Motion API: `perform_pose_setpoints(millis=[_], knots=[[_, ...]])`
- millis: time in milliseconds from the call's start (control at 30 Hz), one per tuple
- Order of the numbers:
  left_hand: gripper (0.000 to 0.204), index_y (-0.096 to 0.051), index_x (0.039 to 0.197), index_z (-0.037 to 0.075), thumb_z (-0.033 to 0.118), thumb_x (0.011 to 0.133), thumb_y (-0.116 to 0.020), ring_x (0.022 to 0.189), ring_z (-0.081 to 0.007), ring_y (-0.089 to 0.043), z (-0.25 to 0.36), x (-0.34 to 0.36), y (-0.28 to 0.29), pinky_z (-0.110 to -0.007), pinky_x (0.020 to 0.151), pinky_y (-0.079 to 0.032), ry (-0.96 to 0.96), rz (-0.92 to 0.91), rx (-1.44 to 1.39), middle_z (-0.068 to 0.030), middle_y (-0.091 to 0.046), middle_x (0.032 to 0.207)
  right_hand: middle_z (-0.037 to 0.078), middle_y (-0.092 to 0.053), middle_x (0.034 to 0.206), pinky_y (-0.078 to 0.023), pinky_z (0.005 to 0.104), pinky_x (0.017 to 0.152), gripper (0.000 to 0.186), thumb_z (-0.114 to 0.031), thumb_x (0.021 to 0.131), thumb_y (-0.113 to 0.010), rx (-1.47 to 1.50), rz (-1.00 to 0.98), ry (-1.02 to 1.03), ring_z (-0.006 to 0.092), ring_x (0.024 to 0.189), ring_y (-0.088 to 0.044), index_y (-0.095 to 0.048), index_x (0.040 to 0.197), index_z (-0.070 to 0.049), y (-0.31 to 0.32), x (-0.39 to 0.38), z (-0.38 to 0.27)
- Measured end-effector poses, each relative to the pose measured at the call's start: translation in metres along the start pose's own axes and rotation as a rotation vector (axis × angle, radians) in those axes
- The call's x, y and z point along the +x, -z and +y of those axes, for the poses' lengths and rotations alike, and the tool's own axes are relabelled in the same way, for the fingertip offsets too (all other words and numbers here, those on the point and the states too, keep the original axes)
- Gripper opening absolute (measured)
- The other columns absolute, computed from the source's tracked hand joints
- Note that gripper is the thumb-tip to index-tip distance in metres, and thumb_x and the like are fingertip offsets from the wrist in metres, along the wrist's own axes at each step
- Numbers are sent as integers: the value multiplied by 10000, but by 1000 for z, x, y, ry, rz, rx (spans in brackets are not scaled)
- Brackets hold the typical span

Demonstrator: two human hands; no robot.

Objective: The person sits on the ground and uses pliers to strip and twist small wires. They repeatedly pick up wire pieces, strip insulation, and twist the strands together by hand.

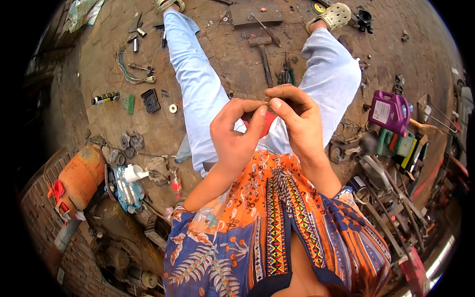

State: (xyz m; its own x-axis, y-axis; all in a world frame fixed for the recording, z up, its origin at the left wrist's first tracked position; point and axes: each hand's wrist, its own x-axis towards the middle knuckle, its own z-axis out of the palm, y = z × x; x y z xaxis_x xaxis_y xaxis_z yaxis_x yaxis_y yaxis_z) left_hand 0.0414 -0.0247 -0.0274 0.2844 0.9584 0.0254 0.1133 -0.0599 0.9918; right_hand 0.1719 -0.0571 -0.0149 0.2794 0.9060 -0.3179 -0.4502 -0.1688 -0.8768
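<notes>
Patterned orange and blue shirt [277, 232] fills the lower middle of the frame, and above it we see 2 hands meeting at the centre.

We find the left hand [236, 133] and the right hand [296, 121] touching at the fingertips, both pinching a thin strand [267, 102] too fine for us to tell its kind; a small red object [267, 123] shows just behind them, over pale blue trousers [198, 89]. On the dirt floor [227, 54], a hammer [263, 52] lies at the upper centre, a purple jug [390, 111] at the right and an orange cylinder [79, 180] at the lower left.
</notes>
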Motion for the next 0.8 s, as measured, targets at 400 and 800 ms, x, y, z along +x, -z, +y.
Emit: perform_pose_setpoints(millis=[400, 800], knots=[[75, -647, 823, -15, -46, 755, -658, 593, -102, -503, 6, 3, 0, -232, 549, -401, -148, 79, 135, -57, -594, 682, 82, -641, 925, -478, 261, 811, 164, -102, 875, -598, -101, -54, 57, 130, 877, -603, -634, 946, 42, 3, 1, -2], [64, -642, 794, -15, -48, 742, -661, 580, -99, -496, 8, 5, 2, -235, 532, -397, -196, 91, 197, -54, -608, 682, 25, -612, 838, -390, 213, 648, 87, -50, 790, -659, -301, 15, 203, 68, 726, -494, -670, 863, -3, 6, 2, 8]])
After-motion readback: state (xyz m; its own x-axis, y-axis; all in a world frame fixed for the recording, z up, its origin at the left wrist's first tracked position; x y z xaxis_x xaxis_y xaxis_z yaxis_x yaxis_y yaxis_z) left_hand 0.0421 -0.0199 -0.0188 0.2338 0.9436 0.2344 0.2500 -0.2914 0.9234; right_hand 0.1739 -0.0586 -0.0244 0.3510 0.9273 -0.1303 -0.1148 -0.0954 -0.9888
